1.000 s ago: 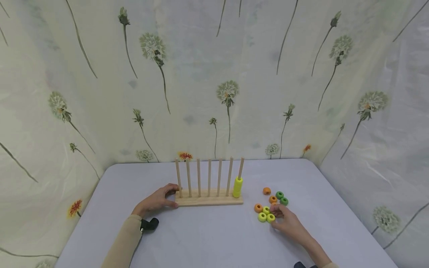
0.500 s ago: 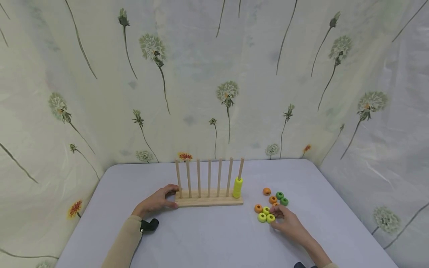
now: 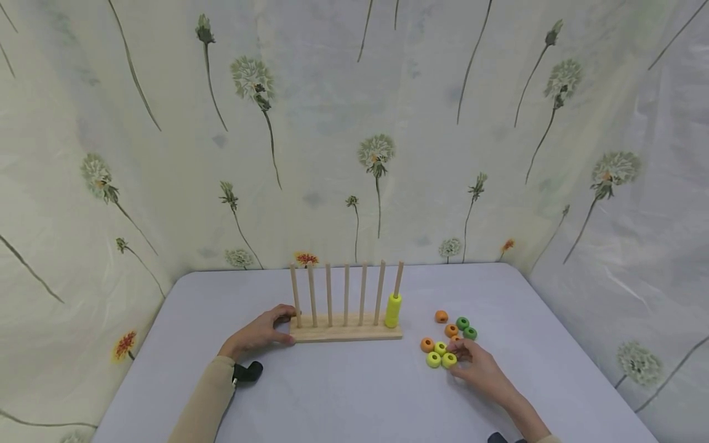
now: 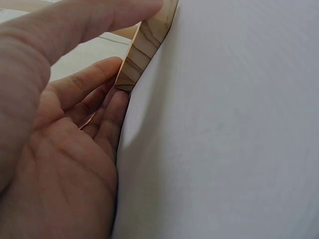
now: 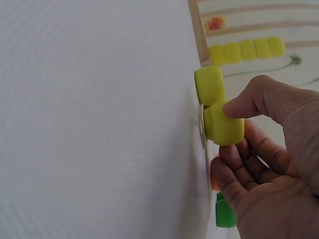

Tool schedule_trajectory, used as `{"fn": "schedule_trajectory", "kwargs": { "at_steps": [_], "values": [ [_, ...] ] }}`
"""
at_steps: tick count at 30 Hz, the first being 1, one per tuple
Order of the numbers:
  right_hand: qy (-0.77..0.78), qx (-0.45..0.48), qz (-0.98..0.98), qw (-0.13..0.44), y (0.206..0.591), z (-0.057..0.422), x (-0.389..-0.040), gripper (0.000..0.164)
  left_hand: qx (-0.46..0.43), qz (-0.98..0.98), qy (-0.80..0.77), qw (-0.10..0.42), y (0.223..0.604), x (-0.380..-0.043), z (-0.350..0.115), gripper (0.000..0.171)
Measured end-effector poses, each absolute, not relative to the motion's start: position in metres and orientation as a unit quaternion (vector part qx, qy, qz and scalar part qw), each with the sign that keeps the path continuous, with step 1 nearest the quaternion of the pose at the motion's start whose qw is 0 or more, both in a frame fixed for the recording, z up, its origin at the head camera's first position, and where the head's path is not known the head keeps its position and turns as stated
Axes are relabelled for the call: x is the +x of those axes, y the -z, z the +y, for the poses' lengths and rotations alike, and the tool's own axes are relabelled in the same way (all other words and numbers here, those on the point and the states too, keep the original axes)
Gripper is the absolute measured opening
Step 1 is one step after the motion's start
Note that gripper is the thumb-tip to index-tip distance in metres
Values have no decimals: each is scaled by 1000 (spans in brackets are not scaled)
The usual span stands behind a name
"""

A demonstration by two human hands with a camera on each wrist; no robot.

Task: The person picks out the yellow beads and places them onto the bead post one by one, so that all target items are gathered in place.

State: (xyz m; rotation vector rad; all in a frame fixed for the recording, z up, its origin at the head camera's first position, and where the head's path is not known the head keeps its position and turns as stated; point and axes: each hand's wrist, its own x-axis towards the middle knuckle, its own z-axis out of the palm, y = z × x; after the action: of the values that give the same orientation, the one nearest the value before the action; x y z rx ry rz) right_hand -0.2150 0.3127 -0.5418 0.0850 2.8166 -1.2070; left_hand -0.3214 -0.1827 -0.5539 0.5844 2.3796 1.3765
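Note:
A wooden peg rack (image 3: pixel 349 333) with a row of upright pegs stands in mid-table in the head view. Yellow beads (image 3: pixel 392 311) are stacked on its rightmost peg; the other pegs are bare. My left hand (image 3: pixel 260 332) grips the left end of the rack's base, thumb at the front and fingers behind. At the right, my right hand (image 3: pixel 480 369) pinches a yellow bead (image 5: pixel 229 127) between thumb and fingers. Another yellow bead (image 5: pixel 209 85) lies right beside it in the right wrist view. The held bead's far side is hidden by the fingers.
Loose orange beads (image 3: pixel 427 344), green beads (image 3: pixel 469 333) and more yellow beads (image 3: pixel 434 360) lie close around my right fingertips. A dandelion-print curtain (image 3: pixel 310 123) hangs behind the white table (image 3: pixel 332 394). A black wrist device (image 3: pixel 248 371) sits on my left wrist.
The yellow bead at my right fingertips has shifted slightly to the right and tilted, along with the hand. My left hand and the rack have stayed put.

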Motion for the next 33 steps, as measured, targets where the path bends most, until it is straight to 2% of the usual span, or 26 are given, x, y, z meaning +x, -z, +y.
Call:
{"fn": "schedule_trajectory", "kwargs": {
  "at_steps": [18, 33],
  "values": [
    [397, 24, 917, 36, 530, 307, -222, 44, 203, 835, -485, 161, 553, -323, -184, 70],
    [397, -43, 917, 6, 505, 296, -230, 38, 206, 832, -489, 165, 553, -322, -184, 68]
  ]
}}
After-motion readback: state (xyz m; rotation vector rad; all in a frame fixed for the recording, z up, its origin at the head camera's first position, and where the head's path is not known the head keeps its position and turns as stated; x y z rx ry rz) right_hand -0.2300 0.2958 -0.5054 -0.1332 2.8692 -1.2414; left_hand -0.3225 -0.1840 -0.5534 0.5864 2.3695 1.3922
